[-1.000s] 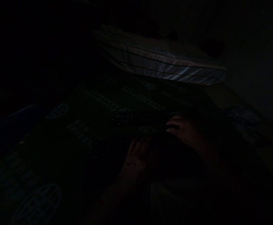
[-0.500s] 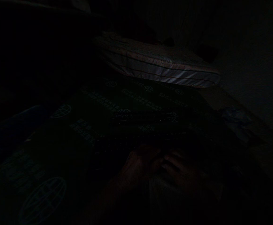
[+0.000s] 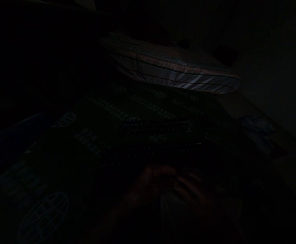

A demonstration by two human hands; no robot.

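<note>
The picture is very dark. My left hand (image 3: 154,179) and my right hand (image 3: 192,186) meet at the fingertips, low in the middle of the view. Both have bent, closed fingers, and whatever is between them is too dark to make out. Just below them shows a pale, sheet-like piece (image 3: 172,210), perhaps thin plastic or cloth. Beyond my hands lies a black object with rows of small light marks (image 3: 148,150). A second dark strip with similar marks (image 3: 158,126) lies farther off.
A green surface (image 3: 87,108) printed with white globes and lettering spreads beneath. At the back lies a striped, mattress-like pad (image 3: 183,76). Crumpled, pale-blue material (image 3: 257,125) is at the right, a dark blue object (image 3: 18,132) at the left, and a wall (image 3: 277,67) behind.
My hands have shifted slightly down, towards me, and remain together. More of the marked black object shows above them. The other things stay in place.
</note>
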